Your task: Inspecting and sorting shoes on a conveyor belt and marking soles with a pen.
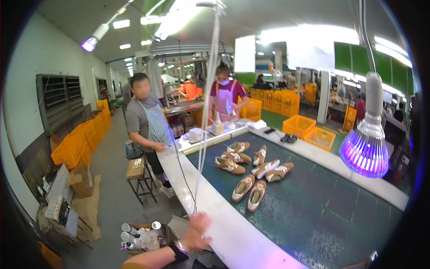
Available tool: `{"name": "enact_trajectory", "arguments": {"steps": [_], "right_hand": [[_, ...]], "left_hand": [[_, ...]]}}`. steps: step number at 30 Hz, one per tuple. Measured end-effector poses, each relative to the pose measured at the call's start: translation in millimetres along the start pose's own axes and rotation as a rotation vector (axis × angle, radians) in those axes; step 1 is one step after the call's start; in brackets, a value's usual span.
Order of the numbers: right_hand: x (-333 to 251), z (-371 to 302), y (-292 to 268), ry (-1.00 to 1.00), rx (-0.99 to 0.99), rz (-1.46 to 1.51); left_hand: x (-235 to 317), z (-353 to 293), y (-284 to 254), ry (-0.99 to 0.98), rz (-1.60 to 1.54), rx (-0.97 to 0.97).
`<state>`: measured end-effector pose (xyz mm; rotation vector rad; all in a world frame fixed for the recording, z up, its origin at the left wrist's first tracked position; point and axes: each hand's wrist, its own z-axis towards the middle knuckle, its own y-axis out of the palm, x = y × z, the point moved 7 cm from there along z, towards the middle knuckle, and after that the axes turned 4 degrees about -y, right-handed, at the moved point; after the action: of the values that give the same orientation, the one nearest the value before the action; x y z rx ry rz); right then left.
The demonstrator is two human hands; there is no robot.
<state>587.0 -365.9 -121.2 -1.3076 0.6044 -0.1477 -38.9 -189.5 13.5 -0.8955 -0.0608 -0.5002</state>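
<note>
My left hand (197, 232) reaches in from the lower edge, a dark band and a bracelet at its wrist. Its fingers are raised and apart, a little blurred, beside the white edge of the worktable (244, 240). Hanging cords (207, 107) come down to the fingertips; I see no grip on them. Several brown-and-white sneakers (256, 196) lie on the table's dark green surface, well ahead and to the right of the hand. Some stand on their soles, others are tipped on their sides. My right hand is outside the picture.
Lamps hang at right (366, 148) and upper left (92, 40). A person in a striped apron (154, 119) stands at the table's far left corner, another in a pink apron (225, 101) behind it. A stool (139, 175), a box of containers (145, 235) and orange crates (78, 145) stand left.
</note>
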Motion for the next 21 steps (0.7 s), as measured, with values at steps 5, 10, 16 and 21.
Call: {"name": "enact_trajectory", "arguments": {"steps": [5, 10, 16, 21], "right_hand": [[34.3, -55.0, 23.4, 0.043, -0.056, 0.126], [7.2, -55.4, 13.1, 0.006, 0.005, 0.165], [125.9, -86.4, 116.4, -0.216, 0.176, -0.224], [113.4, -85.5, 96.7, -0.122, 0.024, -0.071]], "left_hand": [[51.7, -63.6, 137.5, 0.273, -0.093, -0.595], [23.4, -72.1, 216.3, 0.176, -0.004, -0.657], [24.1, -64.2, 221.5, 0.169, 0.013, -0.635], [26.2, -66.3, 213.5, 0.149, -0.019, -0.612]]}}
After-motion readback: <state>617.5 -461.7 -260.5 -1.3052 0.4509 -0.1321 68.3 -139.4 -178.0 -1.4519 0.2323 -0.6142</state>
